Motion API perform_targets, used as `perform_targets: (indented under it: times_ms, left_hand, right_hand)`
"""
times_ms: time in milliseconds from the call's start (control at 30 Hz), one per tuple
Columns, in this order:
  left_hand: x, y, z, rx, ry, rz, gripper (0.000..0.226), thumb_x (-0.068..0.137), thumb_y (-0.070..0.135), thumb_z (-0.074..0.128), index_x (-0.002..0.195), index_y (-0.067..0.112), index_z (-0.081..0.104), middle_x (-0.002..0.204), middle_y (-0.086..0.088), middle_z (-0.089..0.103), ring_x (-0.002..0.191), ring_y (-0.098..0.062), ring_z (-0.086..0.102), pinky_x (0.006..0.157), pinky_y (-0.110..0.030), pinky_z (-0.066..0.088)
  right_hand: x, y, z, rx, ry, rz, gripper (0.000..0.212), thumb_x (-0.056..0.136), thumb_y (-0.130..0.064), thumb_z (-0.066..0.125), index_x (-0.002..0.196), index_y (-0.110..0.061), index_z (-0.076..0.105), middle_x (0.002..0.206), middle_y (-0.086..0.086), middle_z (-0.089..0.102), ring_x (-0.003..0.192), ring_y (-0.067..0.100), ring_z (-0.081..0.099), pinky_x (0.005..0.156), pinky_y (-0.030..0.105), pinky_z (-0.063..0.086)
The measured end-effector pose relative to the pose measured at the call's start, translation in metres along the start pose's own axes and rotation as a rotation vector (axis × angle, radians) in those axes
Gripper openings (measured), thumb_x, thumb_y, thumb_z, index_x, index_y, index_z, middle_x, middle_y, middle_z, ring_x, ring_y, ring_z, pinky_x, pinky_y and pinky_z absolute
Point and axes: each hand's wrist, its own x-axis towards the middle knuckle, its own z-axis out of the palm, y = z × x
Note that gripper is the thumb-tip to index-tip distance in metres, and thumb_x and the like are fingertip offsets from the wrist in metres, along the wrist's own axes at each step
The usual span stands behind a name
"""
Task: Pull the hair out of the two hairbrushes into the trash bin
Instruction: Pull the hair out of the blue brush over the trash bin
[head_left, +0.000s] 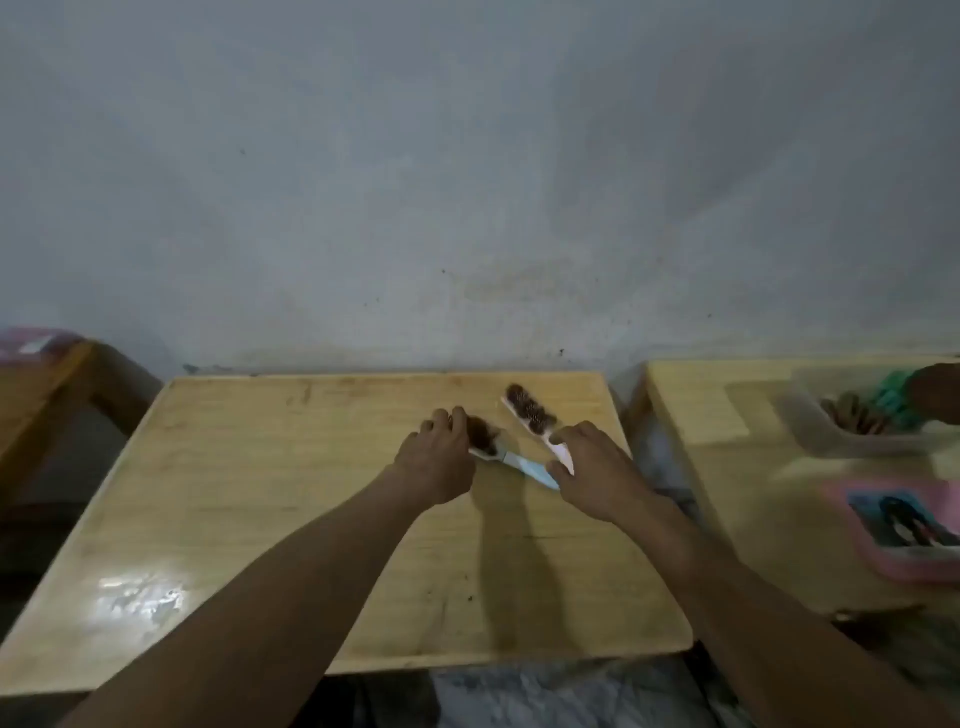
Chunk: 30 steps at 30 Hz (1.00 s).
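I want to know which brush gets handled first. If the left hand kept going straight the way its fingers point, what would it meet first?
The left hand points up and right; its fingertips already sit at the hair clump on the blue-handled brush, so that comes first. Contact is unclear through blur.

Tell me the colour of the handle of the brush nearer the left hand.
Light blue handle, seen in the head view.

The whole picture is motion-blurred. The left hand (435, 457) covers the near-left side of the blue brush (511, 457) head; the right hand (597, 475) hides both handle ends. The pink brush (530, 410) bristles are too smeared to separate from hair. A pink tray (852, 540) and a clear box (831, 431) are cut off at right.
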Motion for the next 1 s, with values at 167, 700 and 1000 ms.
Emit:
perform_targets:
  times_ms: [167,700,1000]
  left_hand:
    - [0.045,-0.020,0.023,0.151,0.023,0.014,0.086,0.089,0.019,0.063,0.156,0.000,0.014,0.155,-0.021,0.031,0.136,-0.041,0.041,0.106,-0.048,0.041]
    - [0.038,-0.080,0.059,-0.038,0.099,0.052,0.041,0.088,0.009,0.065,0.128,0.006,0.059,0.126,-0.015,0.061,0.108,-0.030,0.058,0.076,-0.033,0.044]
    - [0.017,-0.093,0.042,-0.967,0.142,-0.064,0.063,0.077,-0.005,0.064,0.138,0.005,0.048,0.120,-0.022,0.063,0.087,-0.028,0.065,0.085,-0.043,0.059]
  right_hand:
    - [0.028,0.009,0.038,-0.053,-0.060,0.010,0.049,0.100,-0.033,0.058,0.146,-0.017,0.050,0.145,0.005,0.050,0.126,0.026,0.054,0.094,0.039,0.050]
    - [0.038,-0.012,0.105,-0.194,0.066,-0.182,0.023,0.077,-0.043,0.076,0.094,-0.027,0.082,0.087,-0.006,0.077,0.079,0.017,0.068,0.067,0.037,0.055]
    - [0.037,-0.029,0.092,-0.028,0.075,-0.199,0.023,0.082,-0.037,0.079,0.093,-0.018,0.080,0.086,-0.001,0.077,0.083,0.020,0.071,0.074,0.040,0.056]
